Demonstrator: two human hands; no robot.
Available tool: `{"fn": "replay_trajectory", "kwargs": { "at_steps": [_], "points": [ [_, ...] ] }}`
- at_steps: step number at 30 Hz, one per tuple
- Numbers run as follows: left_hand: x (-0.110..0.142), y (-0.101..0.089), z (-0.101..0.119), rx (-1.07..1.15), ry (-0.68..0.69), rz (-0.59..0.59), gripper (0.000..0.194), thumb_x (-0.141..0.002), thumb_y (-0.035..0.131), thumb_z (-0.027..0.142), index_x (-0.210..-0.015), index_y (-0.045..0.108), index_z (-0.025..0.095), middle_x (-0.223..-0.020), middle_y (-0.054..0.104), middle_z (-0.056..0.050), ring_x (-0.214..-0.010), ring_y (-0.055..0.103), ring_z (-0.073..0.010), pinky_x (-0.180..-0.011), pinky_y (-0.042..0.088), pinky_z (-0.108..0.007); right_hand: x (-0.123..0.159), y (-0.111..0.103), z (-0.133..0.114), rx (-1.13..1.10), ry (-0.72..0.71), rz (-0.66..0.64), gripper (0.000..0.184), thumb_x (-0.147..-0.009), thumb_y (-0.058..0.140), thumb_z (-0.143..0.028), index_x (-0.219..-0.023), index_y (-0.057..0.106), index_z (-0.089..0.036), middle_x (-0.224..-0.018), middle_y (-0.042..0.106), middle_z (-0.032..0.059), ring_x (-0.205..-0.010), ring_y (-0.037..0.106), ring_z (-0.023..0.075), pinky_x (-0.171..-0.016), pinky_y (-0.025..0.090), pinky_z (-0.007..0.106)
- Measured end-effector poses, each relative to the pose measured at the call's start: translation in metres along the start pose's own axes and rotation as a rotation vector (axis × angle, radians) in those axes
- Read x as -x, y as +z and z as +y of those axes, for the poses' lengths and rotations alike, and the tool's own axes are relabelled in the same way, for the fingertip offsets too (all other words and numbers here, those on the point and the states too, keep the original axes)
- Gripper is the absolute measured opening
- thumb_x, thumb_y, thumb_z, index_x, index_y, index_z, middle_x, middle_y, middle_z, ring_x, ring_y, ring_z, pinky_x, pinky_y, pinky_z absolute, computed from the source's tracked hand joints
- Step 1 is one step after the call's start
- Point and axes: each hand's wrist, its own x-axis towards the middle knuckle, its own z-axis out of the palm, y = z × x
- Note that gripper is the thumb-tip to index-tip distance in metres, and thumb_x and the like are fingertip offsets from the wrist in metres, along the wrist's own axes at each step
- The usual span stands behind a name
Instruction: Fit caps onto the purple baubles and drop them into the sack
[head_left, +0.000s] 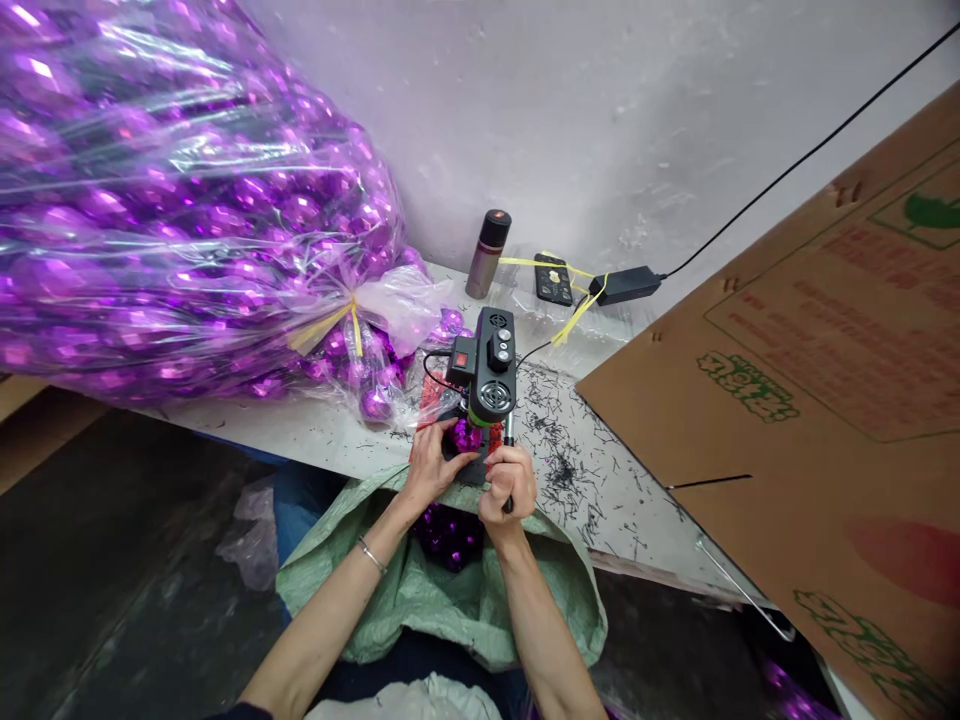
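Observation:
A shiny purple ball (pixel 466 436) sits under the head of a small black bench drill press (pixel 493 365). My left hand (pixel 435 465) holds the ball from the left and front, thumb and fingers around it. On the machine's right side, my right hand (pixel 509 486) is wrapped round the lever handle (pixel 509 440). The contact point of the tool on the ball is hidden by the machine head. Below my hands, an open green woven sack (pixel 337 580) lies across my lap with several purple balls (pixel 450 535) inside.
A big clear bag (pixel 187 220) of purple balls fills the left. A bottle (pixel 489 253), a phone (pixel 553 278) and a black power adapter (pixel 626 286) lie along the wall. Dark shavings (pixel 562 460) litter the table (pixel 637 520). A large cardboard box (pixel 810 400) leans in from the right.

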Motion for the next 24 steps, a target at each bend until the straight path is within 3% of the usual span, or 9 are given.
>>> {"fn": "replay_trajectory", "kwargs": {
  "at_steps": [6, 12, 15, 19, 21, 24],
  "points": [
    [-0.003, 0.0, 0.0, 0.004, 0.013, -0.001, 0.056, -0.08, 0.081, 0.05, -0.124, 0.062, 0.021, -0.115, 0.071, -0.01, -0.111, 0.066, -0.031, -0.098, 0.051, -0.047, -0.008, -0.001, -0.005, -0.04, -0.049, -0.029, 0.025, -0.093, 0.039, -0.01, -0.075, 0.049, -0.023, -0.076, 0.057, 0.0001, -0.066, 0.056, 0.0144, -0.063, 0.046, 0.03],
    [0.002, -0.004, 0.003, 0.011, 0.01, -0.006, 0.056, -0.079, 0.083, 0.044, -0.125, 0.06, 0.021, -0.118, 0.071, -0.011, -0.114, 0.067, -0.0321, -0.1, 0.052, -0.049, -0.057, -0.012, -0.032, -0.083, 0.21, -0.034, 0.03, -0.098, 0.043, -0.01, -0.071, 0.049, -0.022, -0.07, 0.054, -0.0018, -0.068, 0.056, 0.013, -0.064, 0.043, 0.028],
    [0.029, -0.016, 0.001, -0.039, 0.142, -0.04, 0.054, -0.087, 0.075, 0.041, -0.134, 0.055, 0.022, -0.13, 0.068, -0.014, -0.122, 0.064, -0.0323, -0.106, 0.049, -0.052, -0.067, -0.014, -0.038, -0.08, 0.238, -0.05, 0.031, -0.099, 0.044, -0.012, -0.071, 0.05, -0.022, -0.07, 0.056, -0.002, -0.068, 0.056, 0.0127, -0.065, 0.043, 0.028],
    [0.052, -0.04, -0.001, -0.148, 0.345, -0.107, 0.084, -0.086, 0.072, 0.056, -0.153, 0.037, 0.019, -0.154, 0.05, -0.023, -0.141, 0.05, -0.0381, -0.113, 0.043, -0.057, -0.051, -0.012, -0.035, -0.063, 0.169, -0.051, 0.031, -0.098, 0.043, -0.009, -0.071, 0.05, -0.022, -0.071, 0.056, -0.0013, -0.071, 0.059, 0.0136, -0.067, 0.045, 0.029],
    [0.036, -0.052, 0.001, -0.215, 0.381, -0.091, 0.081, -0.093, 0.064, 0.052, -0.158, 0.03, 0.017, -0.156, 0.048, -0.022, -0.145, 0.047, -0.0364, -0.114, 0.043, -0.055, -0.042, -0.011, -0.033, -0.054, 0.157, -0.049, 0.03, -0.098, 0.042, -0.008, -0.072, 0.049, -0.022, -0.071, 0.055, -0.0011, -0.072, 0.06, 0.0137, -0.067, 0.047, 0.029],
    [-0.023, -0.069, 0.009, -0.408, 0.347, -0.045, 0.046, -0.102, 0.043, 0.024, -0.147, 0.049, 0.016, -0.143, 0.062, -0.017, -0.139, 0.053, -0.0302, -0.115, 0.043, -0.05, -0.036, -0.009, -0.031, -0.054, 0.136, -0.037, 0.031, -0.097, 0.041, -0.005, -0.072, 0.049, -0.022, -0.07, 0.054, -0.0016, -0.073, 0.06, 0.0135, -0.067, 0.047, 0.028]
  ]
}}
